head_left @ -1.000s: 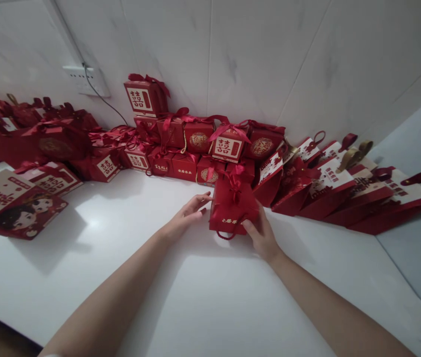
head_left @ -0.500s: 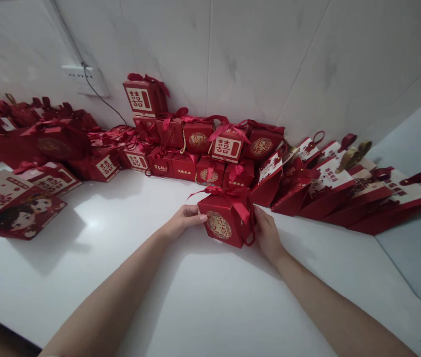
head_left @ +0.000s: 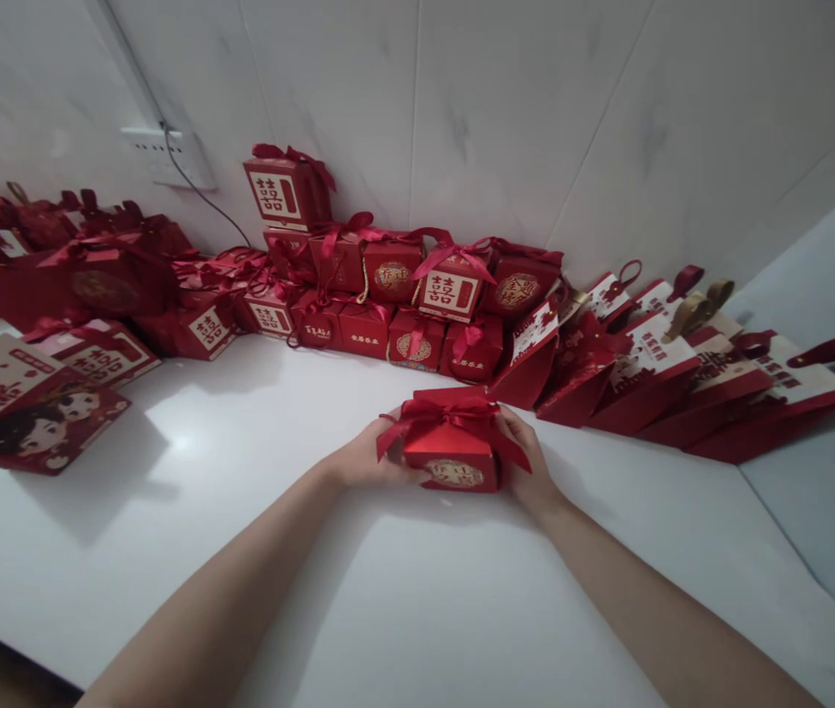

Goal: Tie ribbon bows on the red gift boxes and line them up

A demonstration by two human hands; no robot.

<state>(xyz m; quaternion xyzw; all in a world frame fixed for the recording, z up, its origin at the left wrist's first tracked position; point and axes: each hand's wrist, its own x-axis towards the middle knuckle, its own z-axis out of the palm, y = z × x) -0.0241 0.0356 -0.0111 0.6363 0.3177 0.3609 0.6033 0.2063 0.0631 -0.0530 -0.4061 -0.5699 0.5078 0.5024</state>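
Note:
Between my two hands is a red gift box with a gold round emblem on its front and a red ribbon bow on top. My left hand presses on its left side, fingers partly under the ribbon's tail. From the other side, my right hand closes on the box's right face, with a ribbon end hanging over the fingers. The box is low over the white tabletop; I cannot tell whether it touches.
Behind, similar red boxes are stacked along the tiled wall. Triangular red-and-white boxes lean in a row at right. More gift boxes crowd the left, with a cartoon-printed box in front. A cable runs from a socket.
The box has turned and tipped between my hands, so its top and bow now face me and the gold emblem sits lower. The other boxes have stayed put.

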